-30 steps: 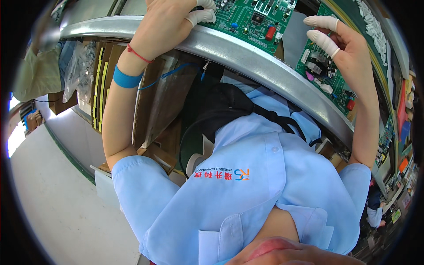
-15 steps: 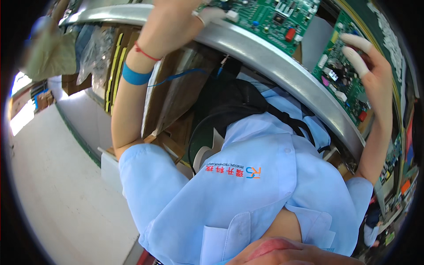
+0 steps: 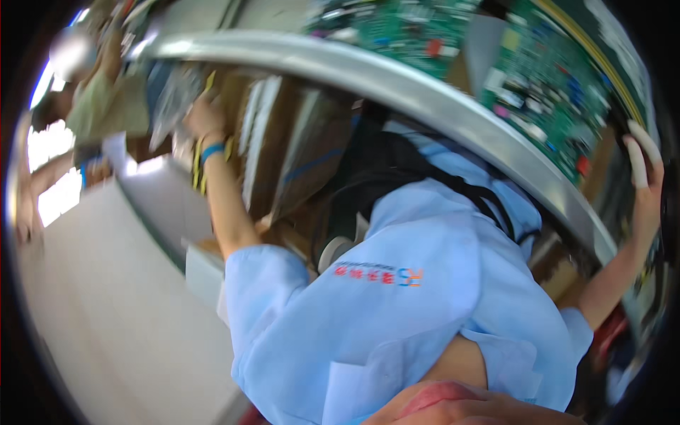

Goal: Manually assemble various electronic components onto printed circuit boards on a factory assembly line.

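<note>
My left hand (image 3: 205,117) is at the left below the bench, beside yellow-striped cardboard pieces (image 3: 199,166) and a clear plastic bag (image 3: 172,106). Motion smears its fingers, so a grip cannot be made out. A blue band (image 3: 212,151) circles that wrist. At the far right, my right hand (image 3: 648,159) is off the boards, with two fingers in white finger cots stretched upward and apart. I see nothing held in it. Two green circuit boards with many small components, a left one (image 3: 400,32) and a right one (image 3: 549,99), lie on the bench, untouched.
The rounded metal bench edge (image 3: 397,78) curves between my body and the boards. Cardboard boxes (image 3: 273,142) stand under it. A pale surface (image 3: 106,283) fills the left side. Another person (image 3: 106,99) is at the upper left, blurred.
My left hand has left the left circuit board and swung down and left toward the cardboard. My right hand has moved off the right board, outward to the right. The view has shifted.
</note>
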The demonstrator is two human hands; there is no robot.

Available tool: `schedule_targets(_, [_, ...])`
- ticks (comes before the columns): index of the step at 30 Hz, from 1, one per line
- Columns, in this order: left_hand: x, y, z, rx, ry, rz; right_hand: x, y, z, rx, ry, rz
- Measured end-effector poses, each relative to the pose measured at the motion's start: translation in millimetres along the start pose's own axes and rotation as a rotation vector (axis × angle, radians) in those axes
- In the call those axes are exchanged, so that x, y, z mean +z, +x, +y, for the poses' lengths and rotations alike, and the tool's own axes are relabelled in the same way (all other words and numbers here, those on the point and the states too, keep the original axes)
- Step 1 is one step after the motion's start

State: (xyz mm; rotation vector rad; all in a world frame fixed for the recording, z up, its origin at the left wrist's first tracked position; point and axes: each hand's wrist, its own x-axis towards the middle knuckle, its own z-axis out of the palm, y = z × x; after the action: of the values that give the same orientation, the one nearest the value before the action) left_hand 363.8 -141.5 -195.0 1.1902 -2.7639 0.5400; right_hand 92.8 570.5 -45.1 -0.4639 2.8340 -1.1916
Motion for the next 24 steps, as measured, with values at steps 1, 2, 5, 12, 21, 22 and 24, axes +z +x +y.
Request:
schedule_targets(1, [-29,-8,17,0.015,0.048,-0.071,-9,-12,-9,0.120,-0.149,0.029])
schedule_targets(2, [-39,-10,23,-0.017,-0.093,-0.097,-14,-23,-4,-0.003,0.003,0.082])
schedule_targets(5, [-9,9,-54,0.127,0.059,-0.271,-44,-71,30,0.197,0.007,0.306])
schedule_targets(12, [29,67,-74,0.229,-0.306,-0.446,-99,-278,140,0.624,-0.407,0.808])
schedule_targets(21, [7,94,-48,0.456,0.256,-0.468,-1,-392,247,1.324,-0.584,0.087])
schedule_targets(22, [0,93,-51,0.357,0.138,-0.404,2,-392,248,1.320,-0.583,0.084])
schedule_targets(24, [-19,88,-49,0.141,-0.053,-0.260,5,-388,250,1.370,-0.557,-0.032])
